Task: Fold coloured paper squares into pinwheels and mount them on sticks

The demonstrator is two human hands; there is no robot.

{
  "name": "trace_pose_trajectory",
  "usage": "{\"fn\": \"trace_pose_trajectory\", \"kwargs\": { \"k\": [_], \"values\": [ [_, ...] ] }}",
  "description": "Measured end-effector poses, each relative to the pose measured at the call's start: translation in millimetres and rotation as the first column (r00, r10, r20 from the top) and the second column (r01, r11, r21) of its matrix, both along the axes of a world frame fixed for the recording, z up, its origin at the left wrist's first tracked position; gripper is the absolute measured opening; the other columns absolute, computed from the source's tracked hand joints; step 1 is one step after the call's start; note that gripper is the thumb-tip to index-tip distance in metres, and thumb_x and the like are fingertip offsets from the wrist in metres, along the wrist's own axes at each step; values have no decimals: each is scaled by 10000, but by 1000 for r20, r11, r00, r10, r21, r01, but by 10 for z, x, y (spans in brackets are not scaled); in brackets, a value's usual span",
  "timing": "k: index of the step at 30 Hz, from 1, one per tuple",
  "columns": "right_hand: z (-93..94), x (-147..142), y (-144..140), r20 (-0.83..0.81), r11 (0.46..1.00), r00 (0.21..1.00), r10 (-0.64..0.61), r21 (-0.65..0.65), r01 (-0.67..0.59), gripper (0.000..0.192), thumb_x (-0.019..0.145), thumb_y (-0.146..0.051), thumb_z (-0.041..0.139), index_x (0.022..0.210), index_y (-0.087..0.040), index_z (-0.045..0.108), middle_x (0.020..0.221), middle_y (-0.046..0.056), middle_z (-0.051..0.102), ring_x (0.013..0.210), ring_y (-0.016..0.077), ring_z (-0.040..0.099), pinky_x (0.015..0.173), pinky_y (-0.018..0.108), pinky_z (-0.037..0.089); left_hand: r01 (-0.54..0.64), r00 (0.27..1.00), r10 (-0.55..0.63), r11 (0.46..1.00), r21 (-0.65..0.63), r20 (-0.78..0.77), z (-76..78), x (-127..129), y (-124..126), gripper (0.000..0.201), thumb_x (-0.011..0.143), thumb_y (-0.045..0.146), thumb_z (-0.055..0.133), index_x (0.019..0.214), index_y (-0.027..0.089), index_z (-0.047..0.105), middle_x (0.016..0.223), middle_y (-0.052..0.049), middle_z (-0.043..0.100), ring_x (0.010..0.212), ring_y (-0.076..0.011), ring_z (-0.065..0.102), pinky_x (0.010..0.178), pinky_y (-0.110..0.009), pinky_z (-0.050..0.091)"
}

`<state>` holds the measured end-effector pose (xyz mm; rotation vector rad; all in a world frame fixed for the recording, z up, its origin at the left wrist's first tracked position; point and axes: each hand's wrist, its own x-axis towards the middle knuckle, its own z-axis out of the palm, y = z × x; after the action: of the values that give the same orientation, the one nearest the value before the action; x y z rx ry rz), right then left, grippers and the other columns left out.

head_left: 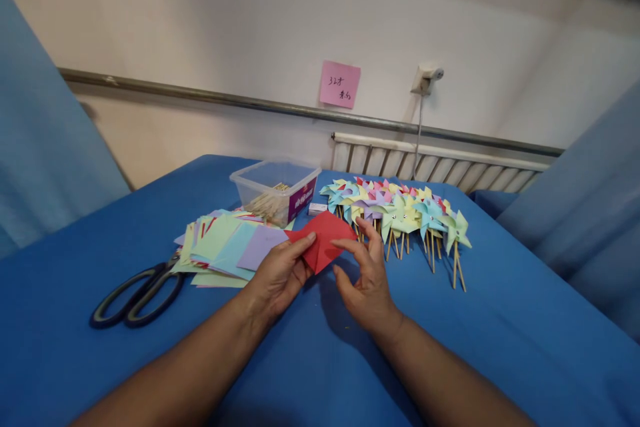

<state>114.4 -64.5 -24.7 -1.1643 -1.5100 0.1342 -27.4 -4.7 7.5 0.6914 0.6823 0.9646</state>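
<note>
**Red paper, folded, held over the table**

Red paper (323, 240): you hold it between both hands just above the blue table (500, 320). Your left hand (277, 273) pinches its left edge; your right hand (367, 280) touches its right corner with the fingertips, fingers loosely curled. The sheet looks folded into a triangle, no stick fitted. Left: a stack of sheets (225, 247), uncut, and scissors (137, 293). Behind: a tub (275, 190) of sticks. Right: many finished pinwheels (400, 213). Judged so, the batch is well advanced, with sheets left.
</note>
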Motion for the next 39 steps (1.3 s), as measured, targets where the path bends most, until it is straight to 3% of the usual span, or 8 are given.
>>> {"fn": "trace_pose_trajectory", "kwargs": {
  "k": [3, 7, 11, 17, 23, 30, 39],
  "values": [
    [12, 2, 2, 65, 999, 997, -32, 25, 31, 288, 756, -166, 657, 1019, -282, 662, 1426, 59, 359, 1318, 289, 369, 1073, 489, 309, 23, 1000, -23, 999, 32, -1, -13, 8, -7, 254, 781, 147, 676, 1023, 72, 696, 1006, -140, 733, 863, -190, 692, 799, -268, 561],
    [13, 38, 29, 43, 999, 999, -31, 43, 30, 130, 805, -207, 644, 899, -279, 697, 1319, 51, 467, 1237, 260, 449, 1033, 468, 351, 49, 999, -47, 996, 80, -18, -29, 27, -31, 279, 755, 191, 714, 1011, 81, 702, 951, -134, 742, 789, -184, 694, 709, -243, 557],
    [15, 41, 26, 0, 1000, 1000, -12, 8, 12, 67, 825, -246, 640, 846, -263, 701, 1263, 61, 520, 1225, 253, 457, 1018, 450, 357, 68, 997, -63, 991, 116, -49, -20, 45, -67, 340, 731, 238, 740, 1038, 98, 699, 947, -124, 744, 810, -209, 698, 732, -277, 552],
    [-1, 33, 10, -61, 998, 998, 30, -48, -33, 88, 829, -273, 637, 775, -238, 697, 1229, 68, 546, 1195, 245, 483, 1006, 430, 360, 58, 998, -54, 989, 139, -32, -20, 61, -97, 356, 737, 211, 730, 1076, 111, 686, 997, -117, 738, 853, -211, 691, 758, -284, 541],
    [-17, 41, 26, -167, 989, 985, 50, -129, -72, 64, 771, -229, 667, 709, -214, 675, 1209, 82, 562, 1134, 246, 523, 934, 394, 410, 52, 997, -45, 991, 125, -58, -53, 61, -100, 321, 749, 225, 721, 1051, 118, 694, 904, -96, 749, 712, -158, 674, 677, -245, 527],
    [-37, 46, 47, -217, 980, 975, 38, -184, -79, 89, 747, -228, 669, 662, -204, 657, 1178, 89, 584, 1098, 238, 547, 860, 357, 438, 85, 994, -76, 989, 125, -79, -58, 58, -100, 295, 743, 226, 721, 1013, 109, 704, 889, -102, 743, 725, -159, 666, 701, -257, 527],
    [-38, 41, 57, -276, 977, 961, -8, -207, -52, 109, 757, -253, 657, 660, -204, 645, 1097, 79, 620, 1055, 227, 577, 889, 353, 428, 110, 987, -93, 986, 126, -129, -78, 54, -97, 226, 738, 202, 725, 943, 110, 716, 899, -99, 737, 756, -141, 653, 743, -253, 517]
  ]
}}
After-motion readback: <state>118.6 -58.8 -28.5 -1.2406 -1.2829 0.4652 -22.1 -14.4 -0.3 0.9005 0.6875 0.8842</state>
